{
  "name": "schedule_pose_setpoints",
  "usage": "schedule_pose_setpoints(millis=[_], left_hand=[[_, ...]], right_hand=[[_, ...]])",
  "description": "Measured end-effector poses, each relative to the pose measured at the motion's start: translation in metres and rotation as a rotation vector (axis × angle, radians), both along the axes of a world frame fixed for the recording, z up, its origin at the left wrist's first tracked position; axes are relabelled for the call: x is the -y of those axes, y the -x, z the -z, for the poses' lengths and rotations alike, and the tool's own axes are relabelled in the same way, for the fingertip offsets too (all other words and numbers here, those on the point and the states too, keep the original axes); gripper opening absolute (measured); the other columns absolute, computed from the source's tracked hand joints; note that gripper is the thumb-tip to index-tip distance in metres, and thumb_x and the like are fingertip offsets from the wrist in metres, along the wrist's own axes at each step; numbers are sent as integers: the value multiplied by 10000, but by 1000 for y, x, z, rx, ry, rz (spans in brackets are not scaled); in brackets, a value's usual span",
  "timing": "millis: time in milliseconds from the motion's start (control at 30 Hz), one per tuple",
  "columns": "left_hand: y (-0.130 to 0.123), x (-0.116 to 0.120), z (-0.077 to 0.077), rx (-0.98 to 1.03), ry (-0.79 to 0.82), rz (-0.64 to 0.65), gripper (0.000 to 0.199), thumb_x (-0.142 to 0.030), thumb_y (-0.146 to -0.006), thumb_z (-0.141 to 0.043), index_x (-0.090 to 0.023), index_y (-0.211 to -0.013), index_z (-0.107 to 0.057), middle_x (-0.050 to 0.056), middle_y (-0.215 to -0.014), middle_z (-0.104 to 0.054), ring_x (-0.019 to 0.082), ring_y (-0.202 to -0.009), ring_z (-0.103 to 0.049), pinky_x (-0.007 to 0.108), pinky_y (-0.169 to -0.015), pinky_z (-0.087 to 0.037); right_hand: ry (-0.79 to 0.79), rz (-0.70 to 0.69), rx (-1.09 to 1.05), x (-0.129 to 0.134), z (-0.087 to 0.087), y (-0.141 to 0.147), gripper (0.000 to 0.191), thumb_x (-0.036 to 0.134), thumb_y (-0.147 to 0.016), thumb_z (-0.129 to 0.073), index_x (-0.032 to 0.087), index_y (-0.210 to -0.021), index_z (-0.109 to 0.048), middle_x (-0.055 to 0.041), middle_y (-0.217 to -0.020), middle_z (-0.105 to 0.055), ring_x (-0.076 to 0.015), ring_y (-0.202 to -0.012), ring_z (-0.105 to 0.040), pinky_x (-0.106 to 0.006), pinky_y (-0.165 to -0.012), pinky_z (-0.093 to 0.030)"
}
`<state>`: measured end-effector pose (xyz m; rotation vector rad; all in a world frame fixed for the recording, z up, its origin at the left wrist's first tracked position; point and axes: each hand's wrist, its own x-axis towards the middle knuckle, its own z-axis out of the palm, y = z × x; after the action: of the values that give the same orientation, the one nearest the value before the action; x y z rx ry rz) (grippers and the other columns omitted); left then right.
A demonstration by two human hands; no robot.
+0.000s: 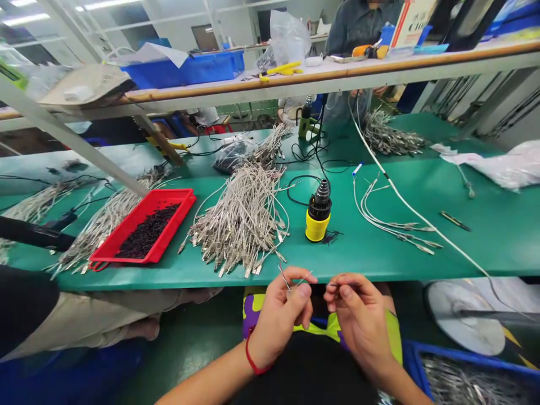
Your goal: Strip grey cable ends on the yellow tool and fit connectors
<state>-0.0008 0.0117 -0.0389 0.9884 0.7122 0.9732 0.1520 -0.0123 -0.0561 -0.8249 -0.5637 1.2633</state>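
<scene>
At the green bench edge [177, 284], left-hand fingers [300, 296] pinch a thin silvery wire [283, 277] (stiff-looking), right-hand fingers [345, 292] pressed together beside it.

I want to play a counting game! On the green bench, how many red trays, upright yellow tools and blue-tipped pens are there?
Red trays: 1
Upright yellow tools: 2
Blue-tipped pens: 1
Total: 4
</scene>
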Motion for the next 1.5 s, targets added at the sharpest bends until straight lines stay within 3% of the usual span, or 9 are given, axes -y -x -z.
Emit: schedule_pose_setpoints(millis=[167, 367, 533, 900, 1500], left_hand=[[1, 3, -3, 88, 4, 15, 318, -437, -1000, -581, -218, -1207, -480, -91, -605, -426, 77, -503, -329, 193, -488, -259], [-1, 3, -3, 72, 40, 9, 178, -419, -1060, -451, -240, -1060, -442, -95, -563, -476, 74, -433, -243, 185, -435, -216], [-1, 2, -1, -1, 75, 25, 221, -426, -1027, -549, -212, -1026, -495, -119, -466, -429, 60, -399, -314, 163, -455, -286], [-3, 4, 2, -23, 130, 14, 248, -400, -949, -688, -171, -988, -601, -106, -422, -470, 48, -348, -359, 160, -414, -296], [-4, 1, 5, -52, 126, -2, 338, -439, -967, -650, -130, -1075, -736, -62, -432, -512, 60, -370, -394, 191, -431, -289]], right_hand=[[-15, -43, 16, 1, 0, -1, 64, 261, -860, -787, 236, -918, -775, -47, -806, -754, -160, -671, -704, -239, -541, -554], [-32, -22, 41, 3, -2, -2, 70, 248, -858, -790, 240, -927, -779, -42, -817, -759, -159, -675, -707, -239, -544, -556], [-29, -31, 35, 3, -2, 1, 78, 263, -847, -804, 241, -916, -775, -43, -822, -760, -166, -672, -703, -251, -534, -556], [-35, -76, -1, 3, 5, 2, 81, 304, -865, -790, 256, -917, -752, -33, -831, -739, -169, -699, -683, -268, -558, -531], [-8, -77, -24, -1, 10, 3, 68, 299, -892, -763, 247, -930, -740, -28, -817, -722, -151, -697, -664, -243, -557, -514]])
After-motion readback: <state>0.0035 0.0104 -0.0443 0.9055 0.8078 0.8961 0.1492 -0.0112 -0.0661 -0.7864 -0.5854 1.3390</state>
